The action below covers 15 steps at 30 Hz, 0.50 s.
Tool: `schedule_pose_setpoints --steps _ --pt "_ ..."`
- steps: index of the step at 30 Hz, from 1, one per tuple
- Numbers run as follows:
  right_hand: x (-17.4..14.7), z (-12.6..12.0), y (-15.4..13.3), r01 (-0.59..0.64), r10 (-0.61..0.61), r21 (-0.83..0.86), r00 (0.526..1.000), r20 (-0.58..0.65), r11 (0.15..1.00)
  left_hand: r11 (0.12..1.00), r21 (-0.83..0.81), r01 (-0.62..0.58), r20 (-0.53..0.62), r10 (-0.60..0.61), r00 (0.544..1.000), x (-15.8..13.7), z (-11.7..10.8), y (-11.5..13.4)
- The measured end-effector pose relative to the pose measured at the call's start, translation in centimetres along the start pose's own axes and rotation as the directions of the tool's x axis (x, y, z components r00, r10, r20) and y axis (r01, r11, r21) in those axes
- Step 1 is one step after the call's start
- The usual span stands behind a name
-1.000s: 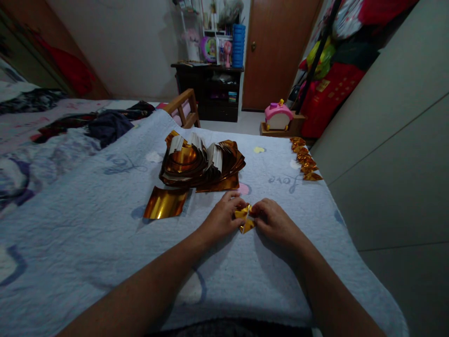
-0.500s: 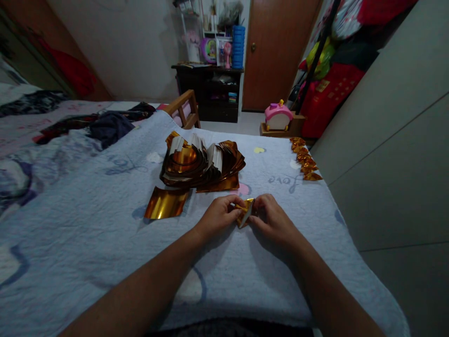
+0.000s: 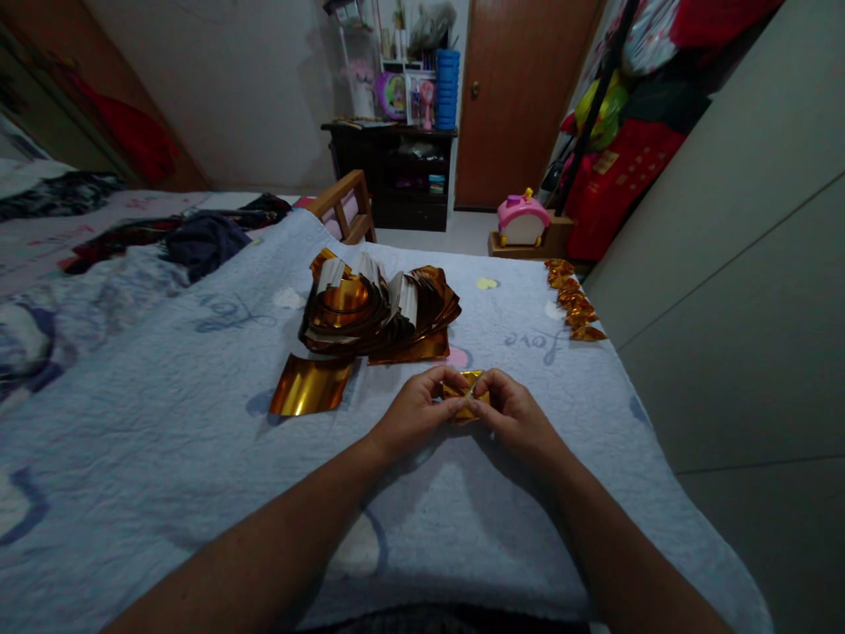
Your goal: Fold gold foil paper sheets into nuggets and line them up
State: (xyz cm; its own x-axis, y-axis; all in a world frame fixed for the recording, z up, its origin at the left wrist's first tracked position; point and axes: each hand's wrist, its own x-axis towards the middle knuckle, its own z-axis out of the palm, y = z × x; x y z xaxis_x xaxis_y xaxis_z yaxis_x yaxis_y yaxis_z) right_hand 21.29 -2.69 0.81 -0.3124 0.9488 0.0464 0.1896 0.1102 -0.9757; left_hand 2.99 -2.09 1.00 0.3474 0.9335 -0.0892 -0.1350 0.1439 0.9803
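Observation:
Low over the bed, my left hand (image 3: 422,407) and my right hand (image 3: 510,403) pinch a small folded piece of gold foil paper (image 3: 473,379) between thumbs and fingers. The hands almost meet at its middle, and the fingers cover much of it. Just beyond them lies a thick, curled stack of gold foil paper (image 3: 353,304) with pale undersides showing. A single gold sheet (image 3: 310,386), slightly curved, rests left of my left hand. At the far right edge sits a row of several folded gold pieces (image 3: 573,299).
A light blue patterned quilt (image 3: 217,423) covers the bed. Dark clothes (image 3: 204,239) lie on the left. Past the far edge are a wooden chair (image 3: 349,207), a dark cabinet (image 3: 396,176) and a pink toy (image 3: 524,220). A pale wardrobe (image 3: 745,291) borders the right side.
The fingers of both hands have come closer together over the foil paper. Its pale inner side, open to view before, is now mostly folded in, and more gold shows.

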Motion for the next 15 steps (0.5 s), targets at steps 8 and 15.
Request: schedule_pose_setpoints --steps 8,15 --pt "-0.2 -1.4 0.1 0.145 -0.144 -0.041 0.989 0.016 0.989 0.971 -0.212 0.109 0.004 -0.111 0.994 0.2 -1.1 0.2" --pt "-0.1 -0.7 -0.3 0.325 -0.368 -0.346 0.928 -0.063 0.880 0.950 -0.270 0.158 0.096 -0.137 0.986 0.3 -1.1 0.2"
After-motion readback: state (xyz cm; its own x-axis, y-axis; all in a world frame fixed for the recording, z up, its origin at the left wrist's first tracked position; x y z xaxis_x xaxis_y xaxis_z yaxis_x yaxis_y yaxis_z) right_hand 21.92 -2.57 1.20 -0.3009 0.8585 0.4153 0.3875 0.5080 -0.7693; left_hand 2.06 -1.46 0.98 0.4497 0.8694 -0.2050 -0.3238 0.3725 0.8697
